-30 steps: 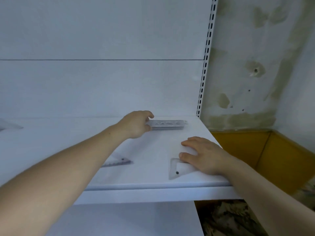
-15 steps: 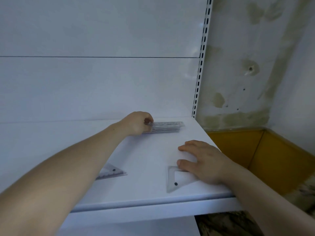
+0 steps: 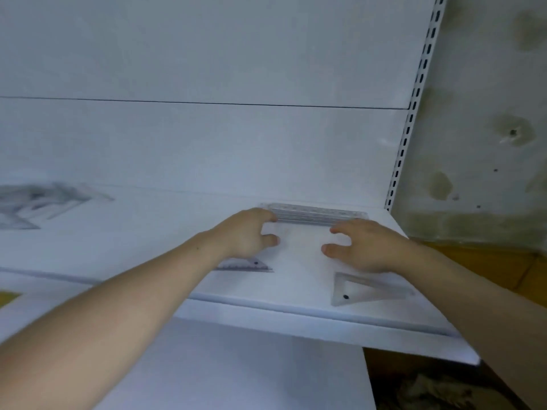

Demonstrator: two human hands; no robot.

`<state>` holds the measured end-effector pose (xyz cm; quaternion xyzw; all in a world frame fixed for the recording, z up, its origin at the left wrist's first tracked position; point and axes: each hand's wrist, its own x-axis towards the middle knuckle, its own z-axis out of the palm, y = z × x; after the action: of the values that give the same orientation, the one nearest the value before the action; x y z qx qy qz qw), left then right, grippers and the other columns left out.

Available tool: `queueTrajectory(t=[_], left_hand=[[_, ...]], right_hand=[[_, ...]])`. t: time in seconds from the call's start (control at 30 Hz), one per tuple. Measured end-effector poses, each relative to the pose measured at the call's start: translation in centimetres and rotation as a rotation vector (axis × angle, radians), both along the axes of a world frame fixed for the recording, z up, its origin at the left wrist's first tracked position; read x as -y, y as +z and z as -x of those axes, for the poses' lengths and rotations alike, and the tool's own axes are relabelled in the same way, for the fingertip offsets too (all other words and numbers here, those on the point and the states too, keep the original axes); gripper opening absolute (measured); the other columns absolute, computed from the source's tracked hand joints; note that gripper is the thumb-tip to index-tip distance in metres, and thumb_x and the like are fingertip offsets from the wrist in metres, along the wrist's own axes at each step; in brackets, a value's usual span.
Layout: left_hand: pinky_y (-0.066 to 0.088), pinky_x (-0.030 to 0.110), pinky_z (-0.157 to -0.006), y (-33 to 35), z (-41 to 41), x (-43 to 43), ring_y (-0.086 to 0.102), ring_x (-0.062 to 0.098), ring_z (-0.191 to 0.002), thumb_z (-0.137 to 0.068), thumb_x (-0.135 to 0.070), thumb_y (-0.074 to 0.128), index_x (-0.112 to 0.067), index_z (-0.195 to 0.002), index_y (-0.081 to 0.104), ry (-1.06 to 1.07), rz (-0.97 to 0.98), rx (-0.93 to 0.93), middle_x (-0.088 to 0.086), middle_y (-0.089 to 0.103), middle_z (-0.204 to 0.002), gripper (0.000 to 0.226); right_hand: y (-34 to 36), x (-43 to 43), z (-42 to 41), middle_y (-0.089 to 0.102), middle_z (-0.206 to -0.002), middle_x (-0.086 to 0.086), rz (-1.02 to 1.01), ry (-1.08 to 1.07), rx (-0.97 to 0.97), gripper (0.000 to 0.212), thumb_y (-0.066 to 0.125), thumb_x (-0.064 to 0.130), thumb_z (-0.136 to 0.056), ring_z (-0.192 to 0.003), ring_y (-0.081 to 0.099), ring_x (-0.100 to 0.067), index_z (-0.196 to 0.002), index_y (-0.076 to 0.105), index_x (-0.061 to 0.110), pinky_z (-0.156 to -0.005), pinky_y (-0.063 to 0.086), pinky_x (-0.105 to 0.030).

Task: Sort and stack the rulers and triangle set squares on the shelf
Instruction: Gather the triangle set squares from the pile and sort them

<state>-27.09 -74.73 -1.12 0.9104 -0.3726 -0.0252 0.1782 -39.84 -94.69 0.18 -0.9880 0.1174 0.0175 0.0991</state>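
A stack of clear rulers (image 3: 316,213) lies along the back of the white shelf (image 3: 296,313), near its right end. My left hand (image 3: 247,235) touches the stack's left end with its fingertips, fingers spread and holding nothing. My right hand (image 3: 365,247) hovers at the stack's right end, fingers apart, also holding nothing. A clear triangle set square (image 3: 364,290) lies near the shelf's front edge, below my right hand. Another set square (image 3: 251,265) shows partly under my left wrist. A blurred heap of clear rulers and set squares (image 3: 38,202) lies at the far left.
A slotted white upright (image 3: 410,125) bounds the shelf on the right, with a stained wall (image 3: 485,128) beyond it. A lower white shelf (image 3: 251,368) sits beneath. An orange-brown surface (image 3: 503,270) is down to the right.
My right hand left the front set square and moved back to the ruler stack's right end. My left hand opened at the stack's left end. The view swung left, showing the far-left heap.
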Motion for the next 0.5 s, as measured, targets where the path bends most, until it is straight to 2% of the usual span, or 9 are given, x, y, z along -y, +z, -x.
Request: queueTrajectory(t=[0.23, 0.5], left_hand=[[0.030, 0.028, -0.107, -0.1, -1.4, -10.5, 0.039, 0.017, -0.131, -0.090, -0.044, 0.053, -0.025, -0.137, 0.041, 0.132, 0.010, 0.022, -0.005, 0.035, -0.148, 0.051], [0.032, 0.026, -0.102, -0.8, -6.8, -26.1, 0.047, 0.015, -0.122, -0.092, -0.050, 0.047, -0.027, -0.134, 0.045, 0.288, 0.045, 0.023, -0.007, 0.040, -0.144, 0.048]], right_hand=[[1.4, -8.8, -7.0, 0.027, -0.154, -0.002, 0.169, 0.111, -0.010, 0.071, 0.041, 0.066, -0.088, -0.139, 0.030, -0.025, -0.147, 0.030, 0.027, -0.112, 0.028, -0.039], [2.6, -23.3, -17.0, 0.031, -0.152, -0.001, 0.185, 0.201, -0.010, 0.068, 0.041, 0.064, -0.090, -0.137, 0.032, -0.025, -0.145, 0.032, 0.027, -0.110, 0.030, -0.040]])
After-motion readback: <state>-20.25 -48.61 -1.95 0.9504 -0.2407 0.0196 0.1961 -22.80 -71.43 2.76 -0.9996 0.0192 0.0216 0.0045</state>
